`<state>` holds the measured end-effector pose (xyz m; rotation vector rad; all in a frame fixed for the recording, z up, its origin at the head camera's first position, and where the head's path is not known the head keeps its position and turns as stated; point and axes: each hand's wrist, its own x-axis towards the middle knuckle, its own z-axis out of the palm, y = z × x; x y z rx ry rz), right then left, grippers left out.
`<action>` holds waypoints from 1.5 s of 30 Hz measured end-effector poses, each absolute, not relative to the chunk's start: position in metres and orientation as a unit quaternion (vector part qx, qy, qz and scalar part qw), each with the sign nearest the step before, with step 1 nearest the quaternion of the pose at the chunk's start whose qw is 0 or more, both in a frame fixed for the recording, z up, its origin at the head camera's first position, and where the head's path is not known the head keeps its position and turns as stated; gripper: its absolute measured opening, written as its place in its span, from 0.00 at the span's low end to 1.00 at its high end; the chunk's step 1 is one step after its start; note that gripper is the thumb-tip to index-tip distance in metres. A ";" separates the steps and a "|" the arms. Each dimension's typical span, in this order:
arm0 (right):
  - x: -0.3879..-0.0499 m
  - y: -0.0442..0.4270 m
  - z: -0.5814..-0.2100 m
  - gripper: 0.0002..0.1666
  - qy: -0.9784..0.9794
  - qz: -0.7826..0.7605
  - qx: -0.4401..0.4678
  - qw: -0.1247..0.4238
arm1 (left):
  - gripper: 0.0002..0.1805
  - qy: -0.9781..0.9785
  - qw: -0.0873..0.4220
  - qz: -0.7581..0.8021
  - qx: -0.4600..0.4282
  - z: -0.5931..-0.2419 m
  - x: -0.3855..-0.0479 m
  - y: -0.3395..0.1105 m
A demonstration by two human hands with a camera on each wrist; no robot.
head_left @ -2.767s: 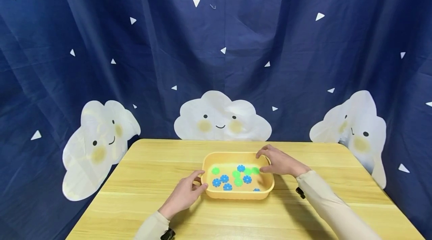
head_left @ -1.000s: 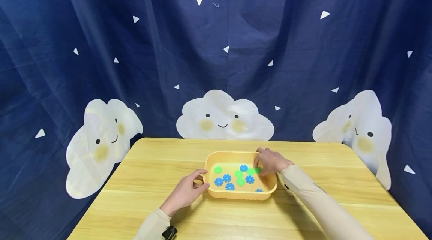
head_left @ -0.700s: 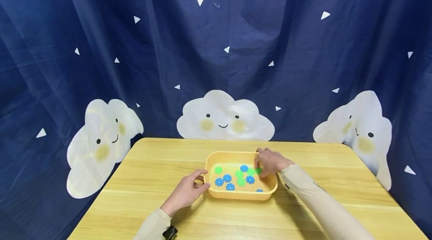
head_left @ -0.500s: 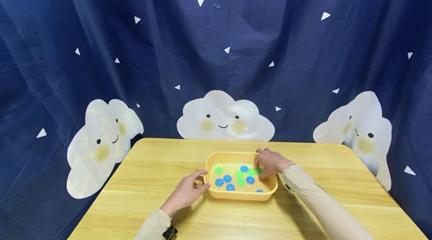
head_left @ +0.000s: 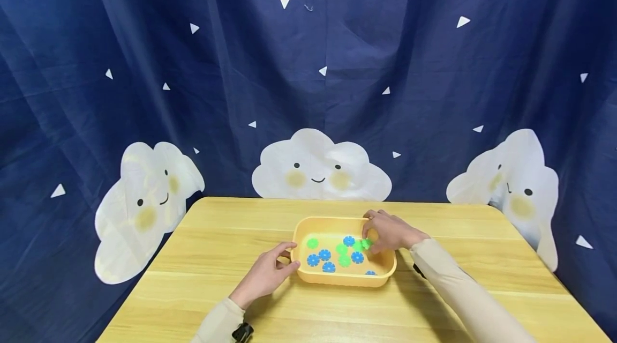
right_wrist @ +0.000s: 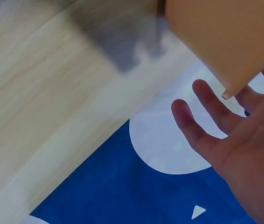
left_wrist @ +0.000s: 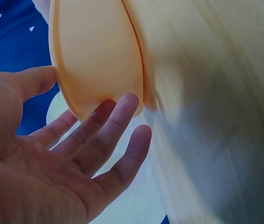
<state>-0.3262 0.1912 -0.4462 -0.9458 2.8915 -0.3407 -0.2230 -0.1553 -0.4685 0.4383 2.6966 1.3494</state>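
Note:
A yellow tray [head_left: 339, 280] on the table holds several blue flower-shaped discs [head_left: 329, 267] and several green ones [head_left: 344, 261]. My left hand [head_left: 264, 277] grips its left end; in the left wrist view that hand [left_wrist: 71, 140] has its thumb at the rim and fingertips against the outer wall [left_wrist: 99, 51]. Over the tray's right end, my right hand [head_left: 391, 231] pinches a green disc [head_left: 366, 244] between thumb and a finger. In the right wrist view, two fingers of this hand [right_wrist: 248, 135] extend outside the tray [right_wrist: 230, 37], which hides the pinch.
A wooden table [head_left: 217, 246] lies under the tray. Behind it hangs a dark blue curtain [head_left: 217, 91] with white triangles and smiling clouds [head_left: 320, 171]. Sleeves and dark wrist straps are on both arms.
My right hand moved in over the right end of the tray and took hold of a green disc, which has since shifted slightly left and tilted. My left hand stays at the tray.

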 end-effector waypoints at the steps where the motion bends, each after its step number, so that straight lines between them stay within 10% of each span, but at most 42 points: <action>1: -0.326 0.191 -0.446 0.16 0.942 -0.119 -0.310 0.039 | 0.28 0.884 0.047 0.442 0.142 -0.469 -0.223 -0.155; 45: -0.298 0.191 -0.415 0.17 0.919 -0.201 -0.332 -0.070 | 0.28 0.880 0.046 0.452 0.137 -0.471 -0.225 -0.156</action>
